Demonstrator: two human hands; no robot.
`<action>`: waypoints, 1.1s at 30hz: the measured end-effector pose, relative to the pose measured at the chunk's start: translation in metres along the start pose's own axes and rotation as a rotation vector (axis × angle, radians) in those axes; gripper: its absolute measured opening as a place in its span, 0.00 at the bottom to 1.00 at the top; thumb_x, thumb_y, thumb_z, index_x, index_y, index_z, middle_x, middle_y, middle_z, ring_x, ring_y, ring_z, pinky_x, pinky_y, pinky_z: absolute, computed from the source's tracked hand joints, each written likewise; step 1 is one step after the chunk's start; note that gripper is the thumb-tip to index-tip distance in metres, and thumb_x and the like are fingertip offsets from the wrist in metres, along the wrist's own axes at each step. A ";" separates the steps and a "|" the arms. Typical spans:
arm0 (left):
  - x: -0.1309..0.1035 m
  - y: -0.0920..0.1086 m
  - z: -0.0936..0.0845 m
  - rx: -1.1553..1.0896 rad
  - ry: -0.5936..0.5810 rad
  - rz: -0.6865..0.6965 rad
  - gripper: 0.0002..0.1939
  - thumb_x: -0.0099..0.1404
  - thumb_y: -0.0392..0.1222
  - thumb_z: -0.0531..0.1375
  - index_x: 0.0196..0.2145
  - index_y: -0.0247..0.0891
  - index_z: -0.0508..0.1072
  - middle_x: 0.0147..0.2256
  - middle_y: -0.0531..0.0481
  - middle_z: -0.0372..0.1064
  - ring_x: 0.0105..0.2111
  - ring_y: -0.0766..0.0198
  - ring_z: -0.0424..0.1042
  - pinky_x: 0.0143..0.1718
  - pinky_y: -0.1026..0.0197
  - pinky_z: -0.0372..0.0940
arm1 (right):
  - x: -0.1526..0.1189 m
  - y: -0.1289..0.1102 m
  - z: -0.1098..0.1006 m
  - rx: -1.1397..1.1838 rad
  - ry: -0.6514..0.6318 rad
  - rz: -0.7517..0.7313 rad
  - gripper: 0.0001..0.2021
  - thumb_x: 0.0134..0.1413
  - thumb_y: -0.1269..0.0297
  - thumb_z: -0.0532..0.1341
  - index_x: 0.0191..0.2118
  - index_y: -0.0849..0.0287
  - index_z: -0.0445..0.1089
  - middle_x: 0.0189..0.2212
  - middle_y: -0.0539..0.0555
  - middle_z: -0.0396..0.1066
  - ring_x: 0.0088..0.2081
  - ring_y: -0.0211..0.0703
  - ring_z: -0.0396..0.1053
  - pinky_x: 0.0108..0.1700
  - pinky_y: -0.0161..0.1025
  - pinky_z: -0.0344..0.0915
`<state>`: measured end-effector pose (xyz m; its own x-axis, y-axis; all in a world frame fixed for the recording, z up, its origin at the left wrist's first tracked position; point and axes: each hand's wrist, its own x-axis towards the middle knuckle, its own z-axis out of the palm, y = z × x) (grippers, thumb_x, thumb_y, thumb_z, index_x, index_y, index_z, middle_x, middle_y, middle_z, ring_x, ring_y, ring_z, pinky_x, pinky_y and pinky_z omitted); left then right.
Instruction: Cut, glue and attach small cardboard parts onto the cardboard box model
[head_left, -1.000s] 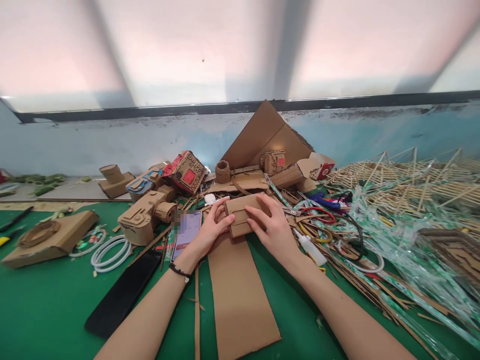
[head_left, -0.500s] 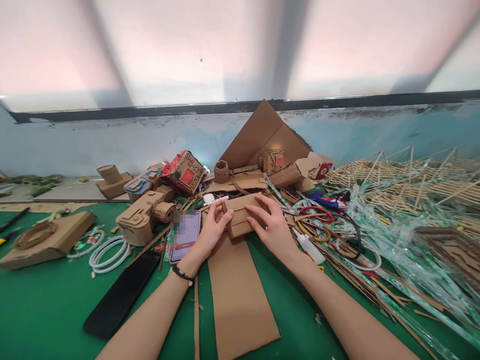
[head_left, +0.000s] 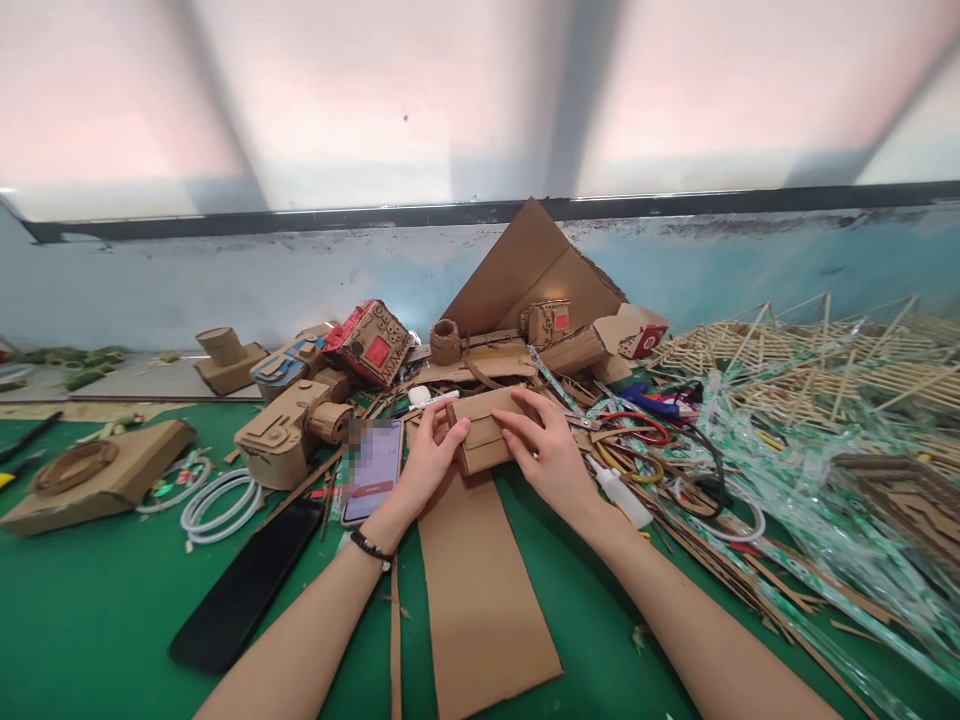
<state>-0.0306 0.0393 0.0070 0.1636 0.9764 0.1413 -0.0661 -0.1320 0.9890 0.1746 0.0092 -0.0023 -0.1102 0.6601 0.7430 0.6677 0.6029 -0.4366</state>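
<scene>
Between my hands is a small cardboard box (head_left: 480, 430) with a seam across its upper face. My left hand (head_left: 436, 452) grips its left end, thumb on the near side. My right hand (head_left: 544, 445) holds the right end, with fingertips resting on the top. Beneath the box, a long flat cardboard strip (head_left: 487, 590) stretches toward me over the green tabletop (head_left: 622, 650). A phone (head_left: 373, 470) with a lit screen lies just left of my left hand. Near my right wrist is a white glue bottle (head_left: 624, 495).
Cardboard camera models (head_left: 274, 435) stand at the left, beside coiled white tubing (head_left: 221, 507) and a black flat object (head_left: 247, 590). Red-handled scissors (head_left: 634, 428), plastic wrapping (head_left: 795, 480) and stick frames (head_left: 810, 350) crowd the right. A large cardboard sheet (head_left: 525, 260) leans on the wall.
Both hands keep their hold on the box, which has hardly moved. The whole view has shifted very slightly.
</scene>
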 end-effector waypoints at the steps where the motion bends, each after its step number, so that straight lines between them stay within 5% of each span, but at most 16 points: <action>1: 0.000 -0.001 0.000 -0.001 -0.001 -0.001 0.29 0.65 0.58 0.67 0.57 0.44 0.67 0.60 0.39 0.71 0.60 0.47 0.72 0.58 0.46 0.70 | 0.000 0.000 0.000 -0.002 0.000 0.002 0.16 0.71 0.65 0.57 0.57 0.48 0.77 0.64 0.59 0.65 0.66 0.54 0.63 0.67 0.59 0.66; 18: 0.003 -0.006 0.001 -0.037 0.005 0.017 0.29 0.65 0.60 0.66 0.57 0.45 0.67 0.60 0.40 0.72 0.60 0.47 0.71 0.57 0.47 0.70 | 0.001 0.001 -0.002 -0.031 0.008 0.033 0.16 0.72 0.62 0.57 0.59 0.49 0.74 0.62 0.60 0.67 0.65 0.54 0.65 0.66 0.58 0.67; 22: 0.004 -0.002 -0.001 0.003 0.009 0.033 0.28 0.65 0.60 0.66 0.56 0.45 0.68 0.58 0.40 0.72 0.58 0.48 0.73 0.56 0.47 0.70 | 0.008 0.010 -0.015 -0.084 0.089 0.078 0.19 0.72 0.59 0.56 0.64 0.51 0.69 0.61 0.61 0.69 0.63 0.56 0.66 0.66 0.59 0.64; 27: 0.005 0.007 -0.013 0.184 0.045 0.167 0.27 0.66 0.58 0.66 0.58 0.45 0.68 0.55 0.44 0.71 0.50 0.53 0.76 0.50 0.54 0.72 | 0.018 0.026 -0.041 -0.246 0.199 0.176 0.18 0.71 0.58 0.55 0.58 0.57 0.73 0.56 0.64 0.73 0.59 0.58 0.68 0.61 0.56 0.66; 30: 0.006 0.011 -0.020 0.278 0.084 0.205 0.28 0.67 0.58 0.66 0.59 0.46 0.67 0.55 0.45 0.71 0.47 0.55 0.75 0.43 0.58 0.72 | 0.019 0.028 -0.062 -0.356 -0.129 0.317 0.14 0.70 0.58 0.54 0.45 0.56 0.77 0.42 0.60 0.79 0.45 0.55 0.75 0.44 0.46 0.69; 33: 0.008 0.011 -0.022 0.266 0.098 0.197 0.28 0.66 0.58 0.66 0.58 0.46 0.67 0.55 0.44 0.71 0.46 0.55 0.75 0.42 0.58 0.72 | 0.017 0.023 -0.084 -0.354 -0.569 0.447 0.15 0.69 0.54 0.56 0.35 0.53 0.75 0.29 0.54 0.78 0.31 0.48 0.74 0.29 0.38 0.57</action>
<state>-0.0513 0.0493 0.0176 0.0765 0.9378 0.3386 0.1737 -0.3469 0.9217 0.2499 -0.0031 0.0429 -0.0716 0.9899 0.1224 0.9207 0.1128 -0.3737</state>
